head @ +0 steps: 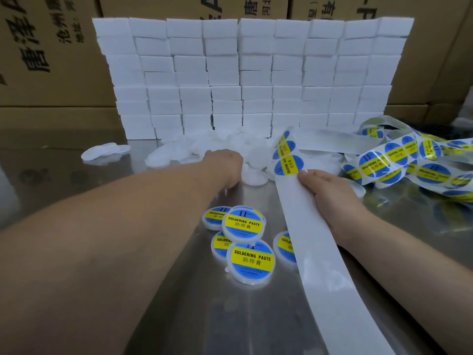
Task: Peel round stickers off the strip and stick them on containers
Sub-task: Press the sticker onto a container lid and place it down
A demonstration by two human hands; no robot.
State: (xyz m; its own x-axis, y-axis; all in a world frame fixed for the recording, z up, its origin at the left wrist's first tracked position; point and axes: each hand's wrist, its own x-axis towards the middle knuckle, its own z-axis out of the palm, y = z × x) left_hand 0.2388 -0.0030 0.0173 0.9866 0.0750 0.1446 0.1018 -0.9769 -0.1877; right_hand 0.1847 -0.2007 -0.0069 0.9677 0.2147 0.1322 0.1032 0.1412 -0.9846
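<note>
My right hand (330,193) grips the white backing strip (320,265), thumb just below a blue-and-yellow round sticker (288,165). The strip's bare part runs down to the lower right, and its stickered part curls up and away to the right. My left hand (225,162) reaches into a heap of plain white round containers (176,151); its fingers are hidden among them. Several labelled containers (250,262) marked "SOLDERING PASTE" lie in a small overlapping pile between my forearms.
A tangle of sticker strip (399,160) lies at the right on the shiny metal table (204,316). A wall of stacked white boxes (250,73) stands behind the heap, with brown cartons (51,47) further back. Two loose white lids (102,151) lie at the left.
</note>
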